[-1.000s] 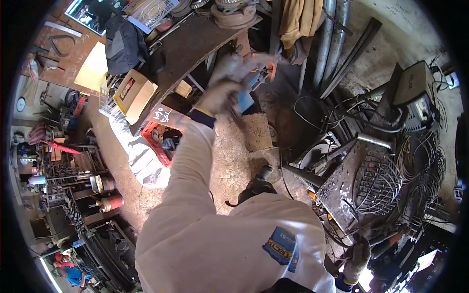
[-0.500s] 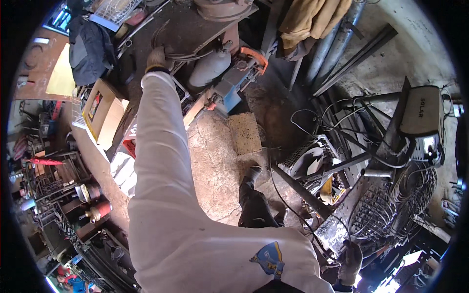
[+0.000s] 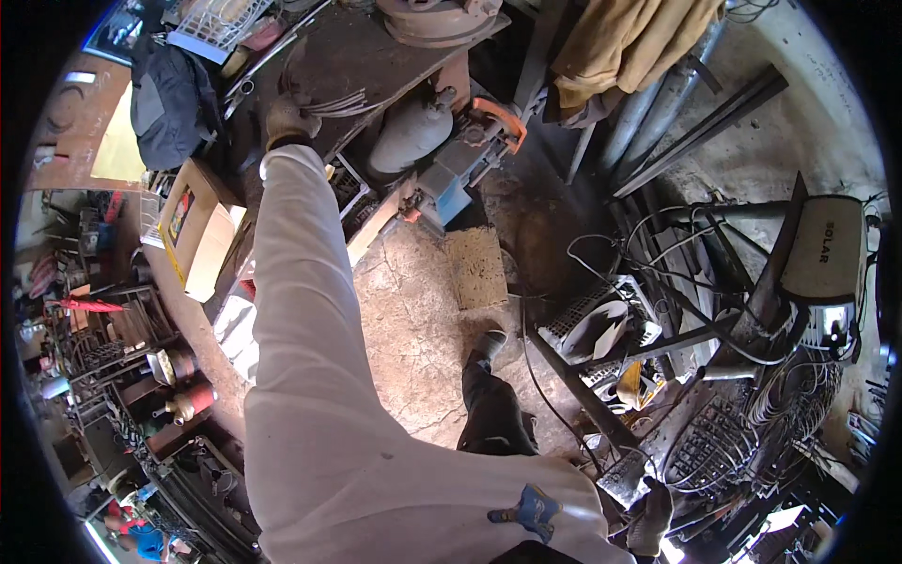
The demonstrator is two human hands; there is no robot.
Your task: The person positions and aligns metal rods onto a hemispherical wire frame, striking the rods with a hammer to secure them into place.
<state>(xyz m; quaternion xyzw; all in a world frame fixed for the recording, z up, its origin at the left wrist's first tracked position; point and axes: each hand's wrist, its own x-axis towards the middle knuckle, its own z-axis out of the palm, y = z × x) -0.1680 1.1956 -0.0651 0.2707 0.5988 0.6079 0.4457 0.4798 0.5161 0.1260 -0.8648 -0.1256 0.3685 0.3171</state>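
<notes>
A worker in a pale sweatshirt (image 3: 319,423) stretches the left arm across a dark counter (image 3: 366,58) in a crowded metal shop, seen by an onlooker a few steps away. The gloved left hand (image 3: 293,122) rests on the counter at one end of a bundle of thin rods (image 3: 340,105), which fan out to the right over its surface. The hand touches the rods, but the fingers are hidden from me and I cannot tell whether that grip is wide or narrow. The gloved right hand (image 3: 650,522) hangs low, well apart from the counter on its right, just beside a dark metal grille (image 3: 711,453); its grip, too, I cannot tell.

A dark bag (image 3: 171,111) lies at the counter's left end, with an open box (image 3: 199,230) just below it. A rusty drum (image 3: 437,21) sits on the counter's far right corner. Against the counter's right edge stand a grey cylinder (image 3: 412,136) and a blue machine (image 3: 453,174) with an orange handle (image 3: 503,122). Brown cloth (image 3: 615,47) hangs to the counter's right, near grey pipes (image 3: 648,108). Farther right of the counter are a white crate (image 3: 567,329) and a welder (image 3: 819,249).
</notes>
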